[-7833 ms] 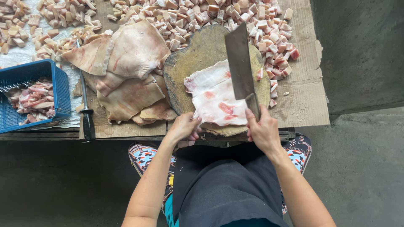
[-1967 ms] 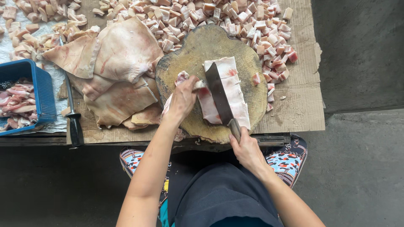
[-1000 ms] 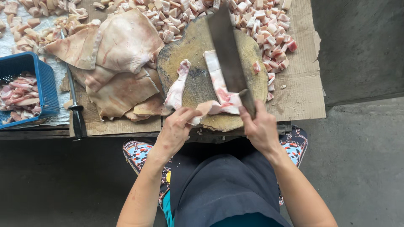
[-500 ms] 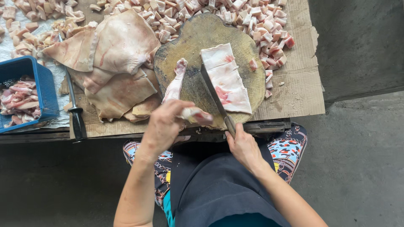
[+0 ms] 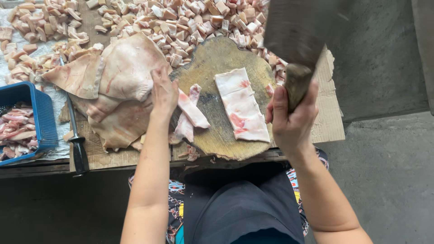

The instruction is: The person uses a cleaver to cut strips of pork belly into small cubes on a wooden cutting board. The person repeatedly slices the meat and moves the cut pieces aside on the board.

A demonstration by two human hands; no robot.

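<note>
Cleaver raised over two cuts of pork on the block

The right hand [image 5: 291, 122] gripped the raised steel cleaver [image 5: 302, 31]; the left hand [image 5: 163, 92], open, pressed one pale pork strip [image 5: 193, 110] beside one rectangular pink-and-white pork slab [image 5: 241, 105] on the round wooden chopping block [image 5: 216, 58].

left hand [image 5: 163, 92]: forearm stretched far, palm down, fingers spread flat | right hand [image 5: 290, 118]: raised near, fist closed around a handle, thumb on the left side

A rough meat-cutting stall or butcher's work area: a round wooden chopping block [image 5: 226, 97] on cardboard [image 5: 327, 122], heaps of diced pork [image 5: 181, 22], large skin slabs [image 5: 122, 77], a blue crate [image 5: 38, 115], bare concrete floor [image 5: 389, 149].
</note>
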